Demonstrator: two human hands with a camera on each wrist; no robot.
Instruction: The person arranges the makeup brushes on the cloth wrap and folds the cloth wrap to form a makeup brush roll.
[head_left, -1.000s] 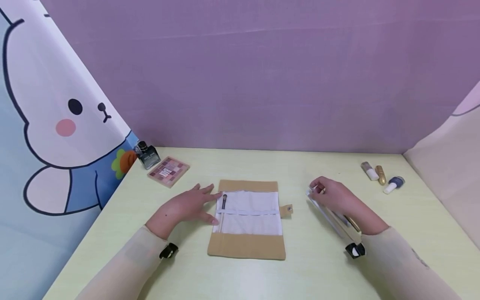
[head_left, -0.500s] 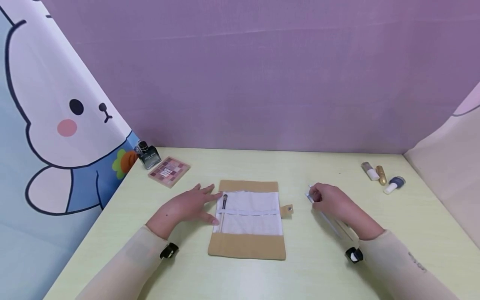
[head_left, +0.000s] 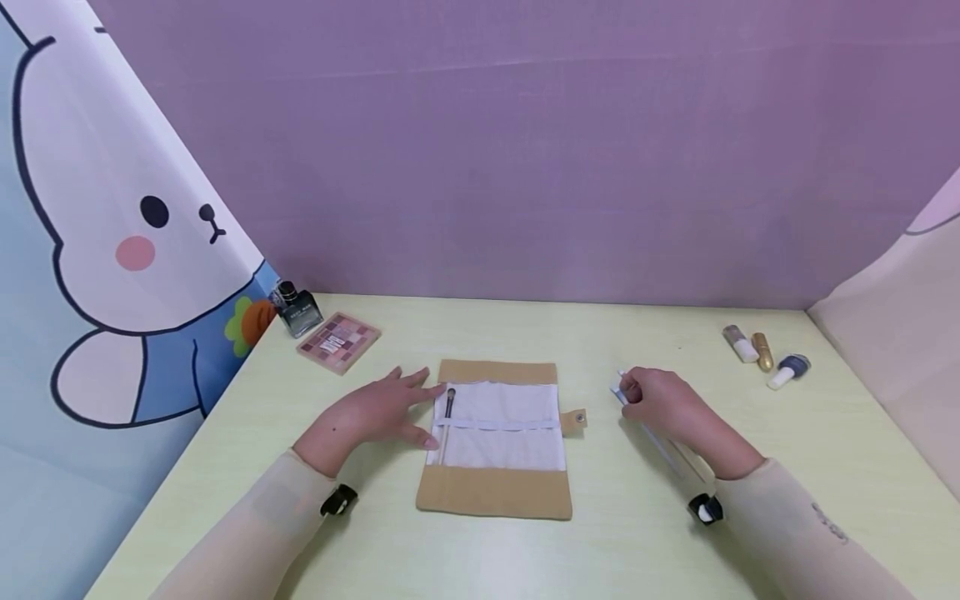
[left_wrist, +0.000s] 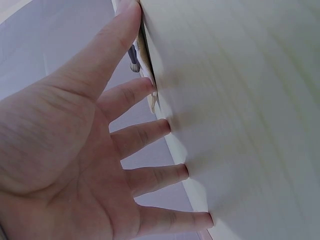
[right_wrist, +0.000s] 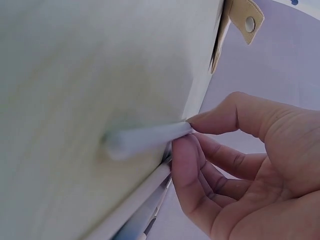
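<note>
The right hand (head_left: 663,406) lay right of the pouch (head_left: 495,439), its thumb and fingers curled in a pinch on the tip of a pale brush (head_left: 660,437). The brush lay low on the table (head_left: 480,333), its long axis running from the pinched end, which pointed up-left toward the far edge, back along the wrist toward the person. The left hand (head_left: 371,414) rested flat and spread at the pouch's left edge, fingertips touching it. A dark brush (head_left: 447,404) sat in the pouch's left end, bristles pointing away from the person.
</note>
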